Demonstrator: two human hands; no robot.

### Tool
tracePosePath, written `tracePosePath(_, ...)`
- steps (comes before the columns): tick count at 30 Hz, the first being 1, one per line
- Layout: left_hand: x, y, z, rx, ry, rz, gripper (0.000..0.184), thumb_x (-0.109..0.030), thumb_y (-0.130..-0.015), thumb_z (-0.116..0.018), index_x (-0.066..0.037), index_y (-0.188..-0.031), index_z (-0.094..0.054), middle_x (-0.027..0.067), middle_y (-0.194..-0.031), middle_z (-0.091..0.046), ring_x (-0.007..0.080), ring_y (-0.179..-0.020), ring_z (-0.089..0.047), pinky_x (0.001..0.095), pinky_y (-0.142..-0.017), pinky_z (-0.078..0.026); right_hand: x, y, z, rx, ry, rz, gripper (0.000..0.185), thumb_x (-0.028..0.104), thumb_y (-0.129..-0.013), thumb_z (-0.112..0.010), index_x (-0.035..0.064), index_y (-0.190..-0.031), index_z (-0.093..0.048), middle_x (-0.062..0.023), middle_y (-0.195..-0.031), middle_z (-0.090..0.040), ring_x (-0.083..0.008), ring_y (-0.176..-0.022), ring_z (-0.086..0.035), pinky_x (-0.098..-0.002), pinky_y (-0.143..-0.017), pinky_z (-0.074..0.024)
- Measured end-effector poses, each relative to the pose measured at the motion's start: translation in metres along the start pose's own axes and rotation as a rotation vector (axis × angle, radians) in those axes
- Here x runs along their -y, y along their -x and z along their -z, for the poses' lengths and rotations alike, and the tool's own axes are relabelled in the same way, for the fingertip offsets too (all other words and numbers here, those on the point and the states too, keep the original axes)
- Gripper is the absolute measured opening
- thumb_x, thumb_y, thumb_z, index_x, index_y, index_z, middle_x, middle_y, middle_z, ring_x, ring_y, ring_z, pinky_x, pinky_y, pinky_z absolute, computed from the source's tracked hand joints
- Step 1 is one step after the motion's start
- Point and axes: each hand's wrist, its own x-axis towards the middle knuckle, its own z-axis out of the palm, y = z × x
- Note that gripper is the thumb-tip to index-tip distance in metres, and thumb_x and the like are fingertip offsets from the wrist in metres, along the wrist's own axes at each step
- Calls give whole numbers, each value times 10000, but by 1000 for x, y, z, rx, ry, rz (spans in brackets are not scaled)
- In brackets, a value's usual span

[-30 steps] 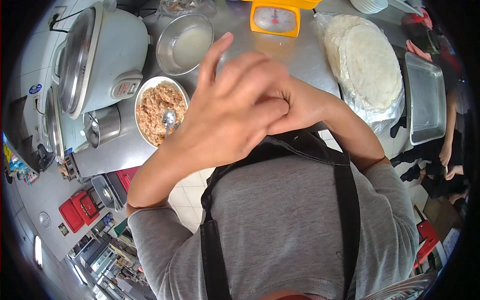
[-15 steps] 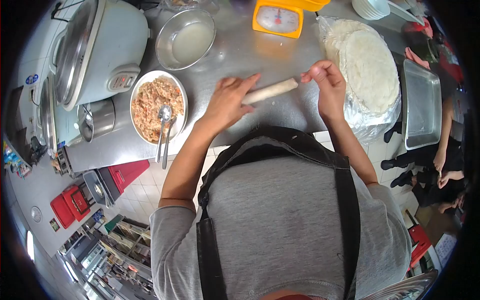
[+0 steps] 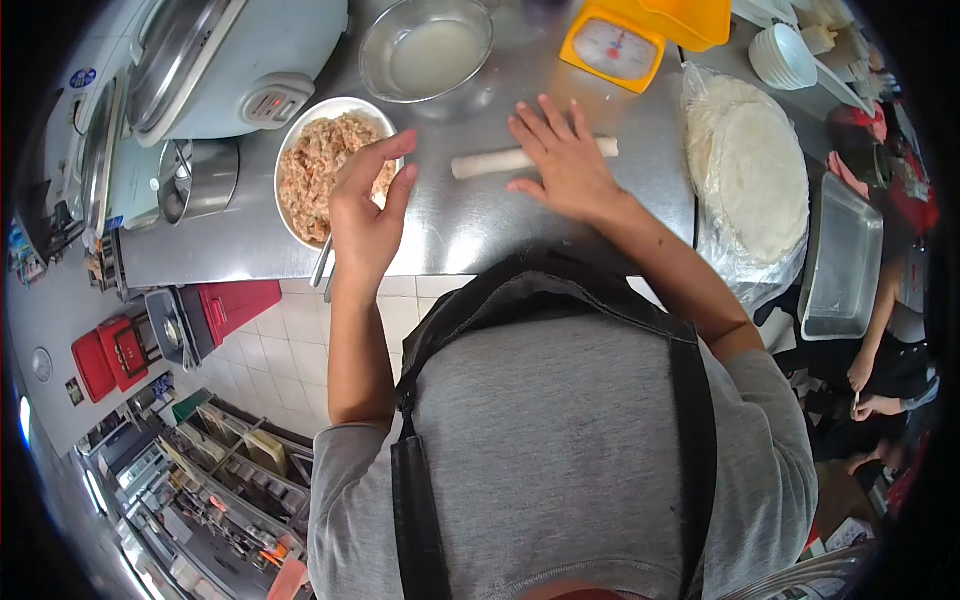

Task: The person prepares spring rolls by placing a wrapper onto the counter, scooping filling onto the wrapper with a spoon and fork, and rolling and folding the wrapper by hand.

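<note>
A thin pale roll [image 3: 488, 164] lies across the steel counter. Over its right part rests my right hand [image 3: 570, 165], palm down with fingers spread. My left hand [image 3: 368, 205] is raised beside the roll's left side, thumb and fingers apart and holding nothing, in front of a white bowl [image 3: 283, 190] of minced filling [image 3: 315, 165]. Spoon handles stick out over the bowl's near edge, partly behind the left hand. A metal bowl of cloudy liquid [image 3: 435, 55] stands farther back. To the right, a stack of round white wrappers [image 3: 755, 180] sits in clear plastic.
A yellow scale [image 3: 617, 50] stands at the back, with white bowls [image 3: 782, 58] to its right. A large cooker [image 3: 240, 70] and metal pot [image 3: 212, 180] are at left. An empty metal tray [image 3: 845, 260] is at far right, near other people's hands [image 3: 868, 390].
The right hand has moved left onto the roll. The left hand has let go of the roll and moved left to the filling bowl. The view has shifted.
</note>
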Motion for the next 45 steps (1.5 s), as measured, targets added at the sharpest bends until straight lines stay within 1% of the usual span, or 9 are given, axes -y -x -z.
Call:
tracePosePath(4,5,15,6,-6,-22,19,299,4,-893,-734,-45,-1188,-742,125,-1109,-753,274,-1059,-693,378,-962,-508,-11,-23,7,-51,-57,20,630,343,-870,-773,40,-1386,-574,-165,-1542,-466,-367,-1477,-366,-534,-1191,-333)
tracePosePath(10,16,33,11,34,4,74,301,13,-897,-722,-42,-1192,-740,124,-1092,-754,277,-1039,-688,381,-954,-508,-3,-18,21,79,-155,-44,333,145,-805,-768,39,-1100,-655,-97,-1088,-645,-332,-1069,-628,-449,-885,-526)
tracePosePath(16,10,25,-1,145,7,46,356,31,-889,-724,-31,-1240,-714,141,-1151,-740,282,-1112,-680,380,-1022,-485,-25,18,68,294,-856,-386,310,194,-852,-792,27,-1080,-664,-76,-927,-671,-206,-843,-654,-361,-766,-520)
tracePosePath(21,-12,21,-18,178,23,21,339,42,-887,-720,-8,-1222,-711,148,-1176,-726,270,-1133,-671,371,-1036,-476,-74,103,144,-62,-1252,-616,250,223,-928,-769,53,-1084,-672,10,-977,-655,-70,-910,-597,-257,-798,-481)
tracePosePath(24,-30,20,-29,230,7,47,320,48,-896,-702,1,-1213,-713,145,-1142,-730,263,-1115,-675,363,-1022,-484,-120,176,188,-486,-1243,-843,366,203,-942,-747,60,-1266,-655,10,-1053,-684,-90,-913,-628,-270,-805,-482)
tracePosePath(29,-73,13,-61,298,3,37,298,14,-914,-696,-24,-1208,-725,135,-1126,-738,266,-1109,-671,370,-1010,-488,-245,310,221,-1115,-1128,-1053,296,216,-1005,-660,38,-1241,-642,-60,-997,-718,-164,-815,-690,-309,-726,-561)
tracePosePath(36,-115,22,-88,328,-81,36,281,-11,-923,-695,-34,-1200,-733,140,-1127,-741,265,-1084,-683,372,-987,-503,-314,417,214,-591,-776,-1361,401,224,-948,-685,54,-1305,-623,-68,-954,-689,-182,-818,-683,-329,-664,-540)
tracePosePath(40,-131,24,-104,339,-98,30,284,2,-923,-688,-19,-1202,-730,150,-1118,-740,256,-1059,-699,368,-978,-513,-320,440,159,-93,-348,-1058,400,233,-860,-748,57,-1216,-703,-128,-989,-731,-235,-863,-701,-360,-773,-568)
tracePosePath(45,-156,15,-123,372,-128,14,287,16,-924,-681,-14,-1206,-725,152,-1119,-735,260,-1073,-695,371,-980,-508,-309,428,167,-82,-539,-1230,414,249,-827,-784,43,-1179,-715,-138,-1014,-740,-240,-927,-704,-364,-855,-566)
